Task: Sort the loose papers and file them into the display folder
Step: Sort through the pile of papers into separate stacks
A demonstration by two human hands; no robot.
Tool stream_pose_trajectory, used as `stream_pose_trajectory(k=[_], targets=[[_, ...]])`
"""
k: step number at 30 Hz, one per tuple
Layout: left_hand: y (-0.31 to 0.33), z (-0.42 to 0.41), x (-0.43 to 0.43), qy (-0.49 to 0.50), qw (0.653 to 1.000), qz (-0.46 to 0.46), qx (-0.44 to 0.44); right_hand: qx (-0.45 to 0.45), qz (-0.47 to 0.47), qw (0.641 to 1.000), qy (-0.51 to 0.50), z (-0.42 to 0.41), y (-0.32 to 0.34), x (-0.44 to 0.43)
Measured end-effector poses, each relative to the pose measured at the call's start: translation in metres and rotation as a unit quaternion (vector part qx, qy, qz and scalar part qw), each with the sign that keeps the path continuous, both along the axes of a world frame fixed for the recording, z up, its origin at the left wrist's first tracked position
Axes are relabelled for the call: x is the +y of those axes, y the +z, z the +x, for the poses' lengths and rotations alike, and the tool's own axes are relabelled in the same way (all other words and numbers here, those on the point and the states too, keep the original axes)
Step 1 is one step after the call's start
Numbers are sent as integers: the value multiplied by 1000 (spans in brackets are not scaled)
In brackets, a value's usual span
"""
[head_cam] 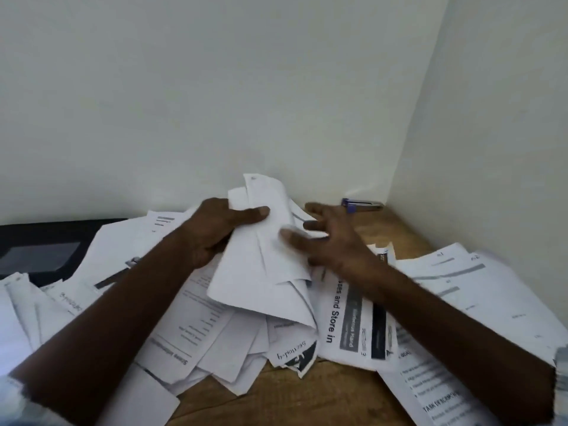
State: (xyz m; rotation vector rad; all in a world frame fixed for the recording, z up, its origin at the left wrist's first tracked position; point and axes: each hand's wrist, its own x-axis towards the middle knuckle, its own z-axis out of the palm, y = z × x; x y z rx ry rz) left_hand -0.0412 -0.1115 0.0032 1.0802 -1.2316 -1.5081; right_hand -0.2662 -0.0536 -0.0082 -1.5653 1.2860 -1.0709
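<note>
At the far left a black display folder point(46, 250) lies flat on the wooden table point(322, 395) against the wall, its near edge partly covered by loose papers point(215, 342) that spread in an overlapping heap across the tabletop, well apart from either hand's grasp. The left forearm reaches in from the lower left over that heap, and the left hand point(212, 232) is raised above it, gripping a bundle of curled white sheets point(267, 259): the thumb lies across the bundle's front face, pointing right, while the other fingers wrap behind it out of sight. The bundle stands nearly upright, its top edge against the pale wall and its lower corners drooping onto the heap below. Just to its right, the right hand point(325, 241) comes in from the lower right with fingers spread and fairly straight, not clenched; its thumb tip rests on the bundle's face and the fingers reach past the bundle's right edge, somewhat blurred. Beyond that hand a purple and silver stapler point(362, 206) lies in the back corner, and printed sheets point(461, 287) fan out under the right forearm along the right wall
</note>
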Motion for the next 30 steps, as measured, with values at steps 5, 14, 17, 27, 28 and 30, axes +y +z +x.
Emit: stream_pose_trajectory(k=[5,14,17,27,28,30], targets=[[-10,-16,4,-15,1000,13,-3,-50,-19,999,2,12,-27,-1],[-6,-25,11,50,997,-17,48,-143,60,987,-32,2,-3,-2],[-6,-30,13,87,995,-37,44,-46,28,998,25,-1,4,6],[6,-8,3,122,992,-35,24,-190,66,966,-161,-22,-7,-14],[9,-3,1,132,990,-40,20,-205,75,961,-173,-26,-7,-17],[13,8,-3,141,989,-43,11,-230,94,952,-179,-34,-10,-24]])
